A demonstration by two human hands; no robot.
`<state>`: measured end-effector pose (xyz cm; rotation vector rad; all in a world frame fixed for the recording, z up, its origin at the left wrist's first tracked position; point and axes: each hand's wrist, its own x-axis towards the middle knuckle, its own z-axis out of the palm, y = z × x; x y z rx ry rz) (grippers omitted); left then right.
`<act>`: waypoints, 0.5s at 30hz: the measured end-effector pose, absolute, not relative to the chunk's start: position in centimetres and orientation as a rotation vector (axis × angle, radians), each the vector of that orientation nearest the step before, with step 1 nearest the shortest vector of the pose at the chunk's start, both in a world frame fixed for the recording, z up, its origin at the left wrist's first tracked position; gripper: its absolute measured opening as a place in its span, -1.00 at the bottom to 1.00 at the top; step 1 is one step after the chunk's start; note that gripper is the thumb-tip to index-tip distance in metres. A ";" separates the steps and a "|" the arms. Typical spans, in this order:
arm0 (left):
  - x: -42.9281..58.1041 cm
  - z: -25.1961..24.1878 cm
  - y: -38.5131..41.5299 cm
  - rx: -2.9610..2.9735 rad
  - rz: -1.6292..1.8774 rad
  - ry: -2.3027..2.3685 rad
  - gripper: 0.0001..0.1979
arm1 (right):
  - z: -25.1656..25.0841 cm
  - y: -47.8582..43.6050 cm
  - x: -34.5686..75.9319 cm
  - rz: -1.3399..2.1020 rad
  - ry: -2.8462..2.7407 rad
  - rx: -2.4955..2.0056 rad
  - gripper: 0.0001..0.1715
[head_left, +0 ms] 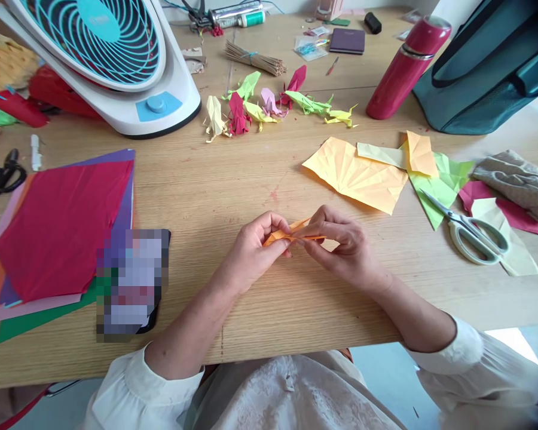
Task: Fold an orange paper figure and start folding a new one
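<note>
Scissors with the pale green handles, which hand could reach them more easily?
Probably the right hand: the scissors lie on its side of the table, farther from the left hand. Both hands pinch the orange paper.

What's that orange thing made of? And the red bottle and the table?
The orange piece looks like thin matte paper: sharp creases. The red bottle seems painted metal, maybe plastic: smooth sheen, silvery band. The table looks like pale wood or laminate: streaky grain.
</note>
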<state>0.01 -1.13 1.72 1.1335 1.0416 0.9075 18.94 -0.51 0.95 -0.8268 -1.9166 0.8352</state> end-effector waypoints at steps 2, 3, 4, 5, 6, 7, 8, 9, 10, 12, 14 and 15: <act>0.0 1.8 -1.1 1.110 0.909 1.047 -0.88 | 0.9 -0.5 19.0 0.777 -1.914 -0.809 -0.75; 0.0 1.9 -1.1 1.096 0.913 1.046 -0.88 | 0.8 -0.4 19.0 0.756 -1.920 -0.802 -0.74; 0.0 1.9 -1.1 1.079 0.918 1.045 -0.87 | 0.8 -0.4 19.0 0.743 -1.931 -0.794 -0.72; 0.0 1.9 -1.0 1.062 0.922 1.042 -0.86 | 0.8 -0.4 19.0 0.738 -1.943 -0.786 -0.71; 0.0 2.0 -1.0 1.044 0.926 1.039 -0.86 | 0.9 -0.4 19.1 0.737 -1.953 -0.778 -0.70; 0.1 2.0 -1.1 1.027 0.929 1.035 -0.85 | 0.9 -0.3 19.1 0.737 -1.962 -0.770 -0.69; 0.1 2.0 -1.1 1.012 0.931 1.031 -0.85 | 0.9 -0.3 19.2 0.736 -1.971 -0.758 -0.69; 0.1 2.0 -1.1 1.000 0.933 1.026 -0.84 | 0.9 -0.2 19.3 0.732 -1.981 -0.744 -0.68; 0.1 2.0 -1.1 0.990 0.935 1.020 -0.84 | 0.9 -0.1 19.4 0.724 -1.992 -0.727 -0.68; 0.1 2.0 -1.1 0.971 0.936 1.009 -0.83 | 0.9 0.0 19.7 0.699 -2.029 -0.684 -0.67; 0.0 2.0 -1.1 0.946 0.926 1.000 -0.82 | 0.8 0.2 20.0 0.666 -2.093 -0.647 -0.67; 0.0 1.9 -1.1 0.930 0.917 0.994 -0.81 | 0.8 0.3 20.2 0.642 -2.130 -0.632 -0.67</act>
